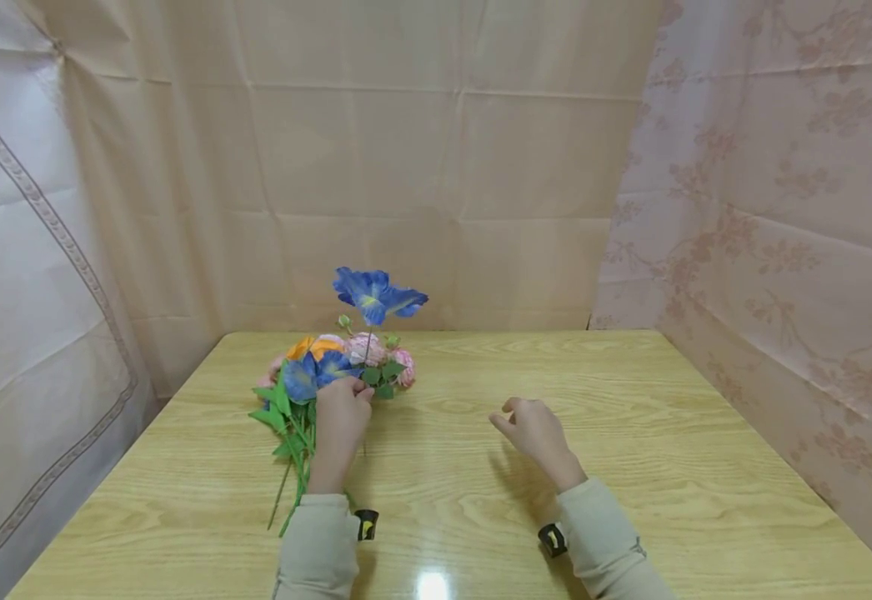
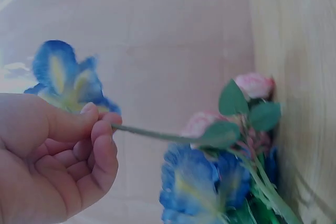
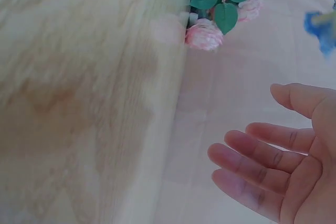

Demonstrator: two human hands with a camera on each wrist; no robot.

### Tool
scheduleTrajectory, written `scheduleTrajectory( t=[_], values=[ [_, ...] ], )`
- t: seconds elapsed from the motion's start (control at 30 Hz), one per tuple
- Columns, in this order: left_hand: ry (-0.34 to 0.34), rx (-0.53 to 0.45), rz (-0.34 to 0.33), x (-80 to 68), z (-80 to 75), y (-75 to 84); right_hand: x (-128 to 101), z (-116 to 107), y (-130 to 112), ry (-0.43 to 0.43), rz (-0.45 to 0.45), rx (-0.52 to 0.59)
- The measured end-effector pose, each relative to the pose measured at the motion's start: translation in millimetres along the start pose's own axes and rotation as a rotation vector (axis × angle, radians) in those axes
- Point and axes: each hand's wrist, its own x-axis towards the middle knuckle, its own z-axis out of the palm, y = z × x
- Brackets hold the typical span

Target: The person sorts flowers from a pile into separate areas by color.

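Observation:
My left hand point(image 1: 343, 417) pinches the thin stem of a blue artificial flower point(image 1: 378, 296) between thumb and forefinger. The bloom stands upright above the hand, and in the left wrist view the stem point(image 2: 149, 134) runs out past the fingertips. Just behind and left of this hand lies a pile of artificial flowers: another blue flower point(image 1: 303, 379), an orange one point(image 1: 314, 347) and several pink ones point(image 1: 365, 347), with green leaves and stems point(image 1: 297, 442). Off to the right, my right hand point(image 1: 535, 430) hovers over the table holding nothing, its fingers relaxed and spread apart in the right wrist view.
The wood-grain table point(image 1: 669, 467) reaches back to a beige curtain point(image 1: 421, 167). A pale cloth point(image 1: 23, 292) hangs at the left and a flower-patterned one point(image 1: 804, 208) at the right. Loose stems point toward the table's front edge.

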Motion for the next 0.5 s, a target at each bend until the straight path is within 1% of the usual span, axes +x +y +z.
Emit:
scheduleTrajectory(
  t=[0.13, 0.27, 0.4, 0.5],
  values=[
    [-0.02, -0.07, 0.07, -2.2, 1.4, 8.2, -0.8, -1.5, -2.5, -0.018, 0.02, 0.029],
    [-0.046, -0.131, 0.13, -3.3, 3.6, 14.0, -2.3, -3.4, -5.9, -0.033, 0.02, 0.052],
    [-0.107, -0.177, 0.113, -4.9, 5.0, 21.4, -3.1, -4.3, -8.5, -0.042, 0.014, 0.072],
    [-0.164, -0.219, 0.071, -6.7, 6.0, 26.7, -3.8, -3.9, -10.1, -0.047, 0.01, 0.093]
  ],
)
